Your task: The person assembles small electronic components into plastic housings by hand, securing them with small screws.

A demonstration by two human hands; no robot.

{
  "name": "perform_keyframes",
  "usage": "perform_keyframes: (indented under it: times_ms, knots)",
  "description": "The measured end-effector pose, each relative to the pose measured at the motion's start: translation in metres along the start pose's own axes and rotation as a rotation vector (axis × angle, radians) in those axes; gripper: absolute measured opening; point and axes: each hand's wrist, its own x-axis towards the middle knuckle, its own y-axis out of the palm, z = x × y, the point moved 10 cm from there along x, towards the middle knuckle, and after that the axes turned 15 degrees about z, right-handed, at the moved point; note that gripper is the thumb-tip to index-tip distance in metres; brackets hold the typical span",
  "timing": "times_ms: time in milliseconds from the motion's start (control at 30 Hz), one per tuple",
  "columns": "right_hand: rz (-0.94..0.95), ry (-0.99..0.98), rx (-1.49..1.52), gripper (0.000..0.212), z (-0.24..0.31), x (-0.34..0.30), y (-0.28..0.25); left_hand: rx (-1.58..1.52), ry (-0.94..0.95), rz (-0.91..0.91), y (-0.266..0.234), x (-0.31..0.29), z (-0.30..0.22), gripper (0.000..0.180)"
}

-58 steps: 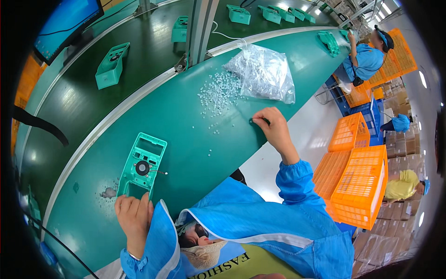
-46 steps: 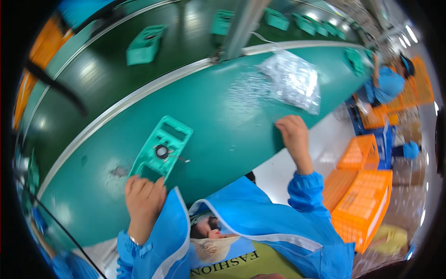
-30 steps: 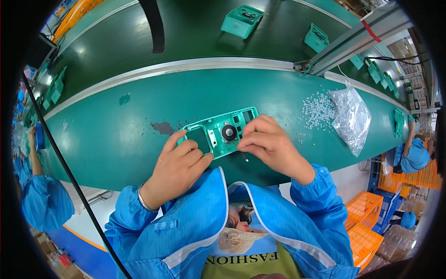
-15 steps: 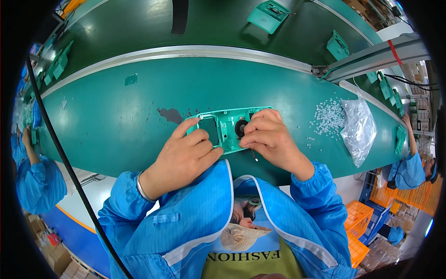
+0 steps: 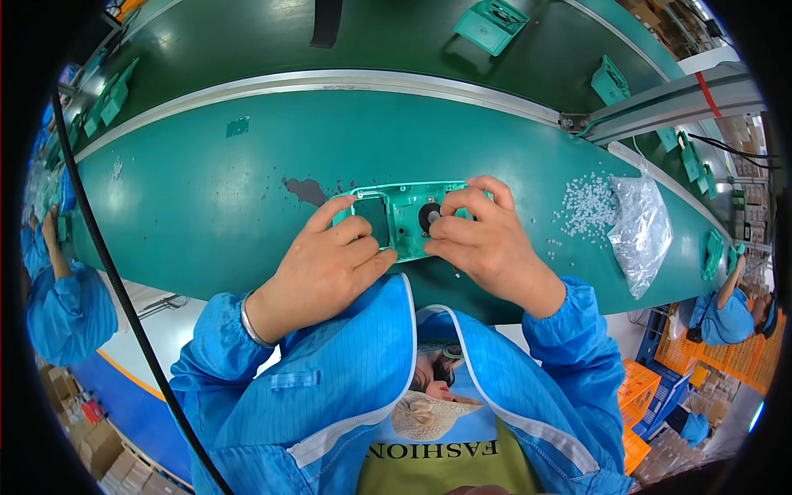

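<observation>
A green plastic housing [image 5: 406, 224], its hollow side facing up, is held between my hands near the middle of the bench. My left hand [image 5: 318, 268] grips its left end, beside a rectangular opening [image 5: 375, 219]. On the right end, my right hand [image 5: 495, 246] has its index finger at the far edge and its other fingers curled inward over the cavity. Next to those fingertips sits a round black speaker [image 5: 429, 216] inside the housing. A small white connector [image 5: 458, 275] shows just below the right hand; most of its wire is hidden.
Small white pieces [image 5: 587, 206] lie scattered beside a clear plastic bag [image 5: 639, 235] on the right of the green bench [image 5: 198, 214]. Beyond a metal rail, a conveyor [image 5: 247, 41] carries more green housings [image 5: 492, 26]. A black cable [image 5: 115, 285] crosses the left side. Co-workers sit at both sides.
My right index finger has stretched to the housing's far edge, and the right hand has shifted slightly right. The wire hanging from the housing is now mostly covered. My left hand keeps its grip.
</observation>
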Motion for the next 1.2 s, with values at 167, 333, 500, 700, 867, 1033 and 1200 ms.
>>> perform_keyframes:
  times_ms: [167,333,500,700,867,1033,1200]
  knots:
    - [-0.012,0.013,0.179,0.014,-0.017,-0.005,0.007,-0.002,-0.003,0.000,-0.001,-0.001,-0.002,0.019]
    - [-0.008,0.151,0.401,0.012,-0.037,-0.008,0.017,-0.023,0.001,-0.004,-0.001,-0.001,0.000,0.018]
    - [0.043,0.175,0.367,0.011,-0.034,-0.003,0.019,-0.031,0.007,0.003,-0.001,-0.001,0.001,0.018]
    - [0.091,0.170,0.347,0.011,-0.031,0.003,0.019,-0.030,0.012,0.002,0.000,-0.001,0.000,0.020]
    - [0.103,0.169,0.229,0.010,-0.020,0.007,0.014,-0.011,0.021,-0.019,0.001,-0.003,-0.004,0.022]
    - [0.056,0.252,0.438,0.009,-0.041,-0.003,0.019,-0.013,0.025,-0.022,0.001,-0.003,-0.003,0.022]
    - [0.117,0.235,0.399,0.009,-0.039,0.000,0.022,-0.020,0.031,-0.024,-0.001,-0.003,0.000,0.021]
